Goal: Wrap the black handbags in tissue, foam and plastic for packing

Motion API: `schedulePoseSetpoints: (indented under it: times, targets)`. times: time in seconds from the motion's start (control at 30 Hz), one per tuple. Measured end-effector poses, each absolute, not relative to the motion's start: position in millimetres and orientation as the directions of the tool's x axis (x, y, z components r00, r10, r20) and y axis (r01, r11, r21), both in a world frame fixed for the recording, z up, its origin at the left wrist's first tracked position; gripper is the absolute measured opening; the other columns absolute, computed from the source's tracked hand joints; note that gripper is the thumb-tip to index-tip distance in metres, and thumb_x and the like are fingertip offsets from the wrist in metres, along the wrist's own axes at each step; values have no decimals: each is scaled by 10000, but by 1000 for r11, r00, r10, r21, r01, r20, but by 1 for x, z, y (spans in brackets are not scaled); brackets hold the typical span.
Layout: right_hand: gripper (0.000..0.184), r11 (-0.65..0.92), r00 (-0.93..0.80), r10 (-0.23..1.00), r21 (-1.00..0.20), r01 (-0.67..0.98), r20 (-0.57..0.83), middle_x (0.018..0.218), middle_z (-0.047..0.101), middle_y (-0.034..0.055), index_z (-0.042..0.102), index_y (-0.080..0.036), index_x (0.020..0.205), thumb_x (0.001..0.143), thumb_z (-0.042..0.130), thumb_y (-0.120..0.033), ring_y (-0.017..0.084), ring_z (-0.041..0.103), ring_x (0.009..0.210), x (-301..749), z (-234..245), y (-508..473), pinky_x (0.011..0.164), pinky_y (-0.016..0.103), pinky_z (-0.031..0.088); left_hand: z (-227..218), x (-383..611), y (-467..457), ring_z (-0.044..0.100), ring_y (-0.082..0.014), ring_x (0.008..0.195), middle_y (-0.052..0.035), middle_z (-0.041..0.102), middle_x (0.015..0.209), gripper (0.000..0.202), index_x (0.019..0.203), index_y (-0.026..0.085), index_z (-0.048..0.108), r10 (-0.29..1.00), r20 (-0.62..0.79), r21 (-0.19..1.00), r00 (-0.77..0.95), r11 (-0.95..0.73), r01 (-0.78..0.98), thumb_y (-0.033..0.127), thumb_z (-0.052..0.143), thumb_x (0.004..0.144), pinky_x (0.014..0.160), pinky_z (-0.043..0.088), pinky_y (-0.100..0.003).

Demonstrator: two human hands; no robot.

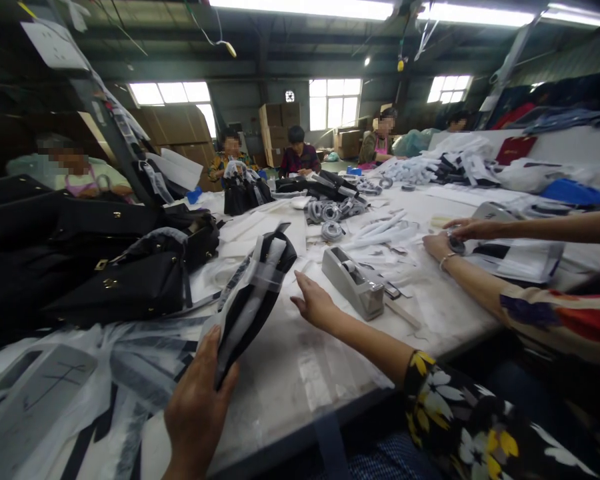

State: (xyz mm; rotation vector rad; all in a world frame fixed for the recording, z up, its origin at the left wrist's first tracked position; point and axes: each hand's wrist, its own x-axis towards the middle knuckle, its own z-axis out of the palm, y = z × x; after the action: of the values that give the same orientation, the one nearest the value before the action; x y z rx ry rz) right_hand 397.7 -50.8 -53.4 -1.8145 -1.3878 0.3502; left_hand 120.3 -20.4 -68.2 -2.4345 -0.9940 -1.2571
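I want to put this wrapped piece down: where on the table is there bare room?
Bare table lies between the wrapped black piece in the left hand and the right hand; a smaller patch is right of the tape dispenser. Crowded: handbags at left, tape rolls beyond.

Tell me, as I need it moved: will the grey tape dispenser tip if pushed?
Probably not: the tape dispenser sits low on a long flat base. Its chunky body suggests weight, so it likely slides as one rigid block.
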Motion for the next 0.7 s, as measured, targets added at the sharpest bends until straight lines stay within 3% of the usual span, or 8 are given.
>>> schedulePoseSetpoints:
  times: [0.07,0.13,0.23,0.3,0.4,0.5,0.6,0.7]
  targets:
    - [591,23,228,920,-624,781,319,1521,420,183,450,-123,1470,902,603,-178,299,347,1433,378,-58,-94,1206,484,237,-70,120,-19,646,-261,1150,-95,579,1400,667,1530,220,317,449,794,89,410,-752,653,309,616,940,934,517,-323]
    - [540,124,28,957,-496,860,287,1493,462,180,521,-128,1422,933,615,-338,327,349,1430,356,-70,-136,1214,516,207,-71,121,-18,653,-260,1136,-102,587,1389,684,1527,211,324,431,801,71,416,-758,648,287,639,925,944,511,-324]
    - [800,184,-118,979,-464,866,168,1525,399,211,459,-100,1469,876,619,-613,372,314,1442,334,-90,-170,1215,543,192,-69,124,-20,662,-254,1120,-104,597,1377,704,1527,212,325,397,808,35,435,-769,638,256,661,909,950,508,-324]
    - [875,230,-175,972,-463,856,158,1561,336,203,399,-107,1506,867,579,-678,359,273,1463,330,-98,-167,1221,531,178,-63,129,-24,657,-250,1131,-105,601,1373,707,1527,212,324,358,810,-6,464,-786,618,233,663,906,962,501,-326]
    - [811,322,-249,943,-419,849,220,1550,370,185,432,-112,1483,896,551,-659,332,291,1460,330,-99,-146,1225,510,178,-53,136,-35,644,-249,1156,-121,595,1377,702,1525,190,322,273,809,-83,521,-824,561,199,656,908,972,495,-329]
    - [662,471,-342,859,-326,820,381,1465,496,182,521,-76,1399,953,535,-564,316,367,1421,326,-94,-139,1217,482,226,-50,137,-47,628,-254,1183,-134,586,1385,670,1511,175,352,194,794,-155,576,-851,501,184,648,910,987,486,-344]
    - [420,676,-473,668,-203,709,574,1254,673,124,636,-99,1229,1001,513,-429,247,554,1261,318,-82,-157,1146,369,380,-57,134,-60,592,-254,1237,-128,573,1401,581,1474,176,421,127,762,-213,635,-877,431,117,600,924,1032,460,-360]
    - [278,803,-533,493,-125,582,688,1096,736,85,663,-140,1112,983,559,-364,201,656,1088,320,-54,-183,1003,286,500,-72,132,-71,555,-247,1283,-122,569,1407,471,1428,172,487,64,740,-239,670,-906,350,91,508,965,1054,448,-366]
